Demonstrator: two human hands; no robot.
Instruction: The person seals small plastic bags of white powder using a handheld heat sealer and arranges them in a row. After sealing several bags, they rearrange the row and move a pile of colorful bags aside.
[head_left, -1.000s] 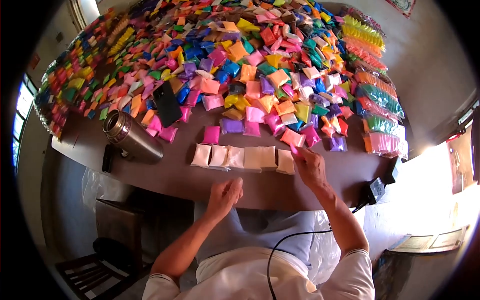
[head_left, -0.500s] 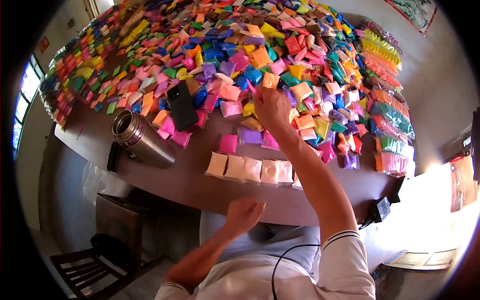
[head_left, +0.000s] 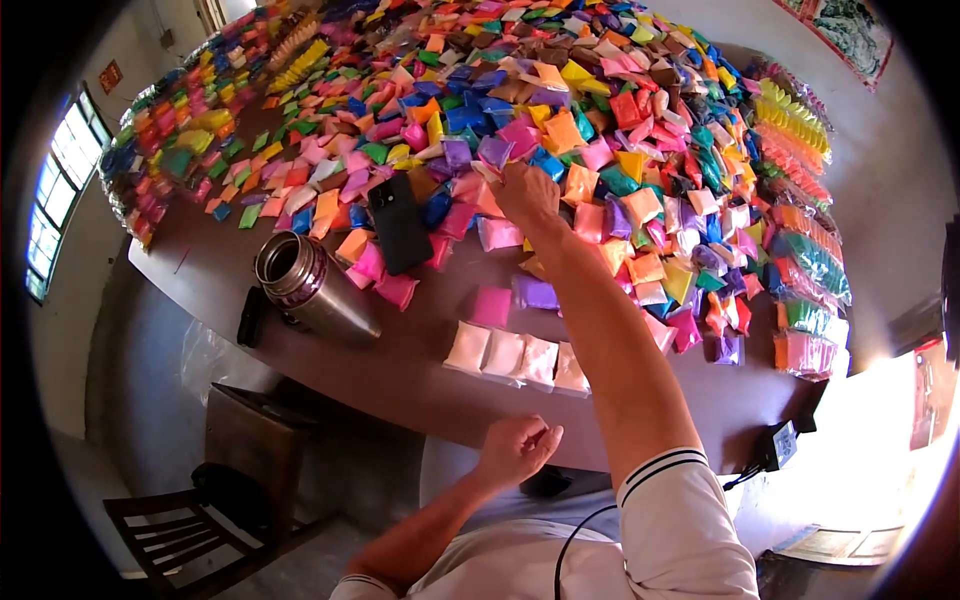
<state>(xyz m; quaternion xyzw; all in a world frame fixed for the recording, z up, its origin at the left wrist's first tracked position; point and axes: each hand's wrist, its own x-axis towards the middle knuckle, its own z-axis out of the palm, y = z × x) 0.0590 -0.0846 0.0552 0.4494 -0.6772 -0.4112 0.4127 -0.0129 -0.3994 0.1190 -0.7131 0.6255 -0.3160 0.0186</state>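
My right hand (head_left: 527, 197) reaches into the near side of the colourful packet pile, its fingers closed at a pale packet (head_left: 487, 172) that shows at the fingertips. My left hand (head_left: 518, 452) is held near the table's front edge with its fingers curled; nothing shows in it. Between the hands, a row of pale pink packets (head_left: 504, 355) lies on the brown table (head_left: 400, 372), its right end behind my right forearm. Just beyond the row are a pink packet (head_left: 490, 306) and a purple packet (head_left: 535, 292).
A black phone (head_left: 400, 225) lies against the pile's left part. An open steel flask (head_left: 318, 290) stands left of it, beside a black object (head_left: 251, 316). Stacked bagged packets (head_left: 800, 250) line the right edge, above a black adapter (head_left: 778, 444). A wooden chair (head_left: 185, 540) is lower left.
My right hand has moved left across the pile, and the bright pink piece at its fingertips no longer shows. The whole view has shifted a little, with the table lower and further right.
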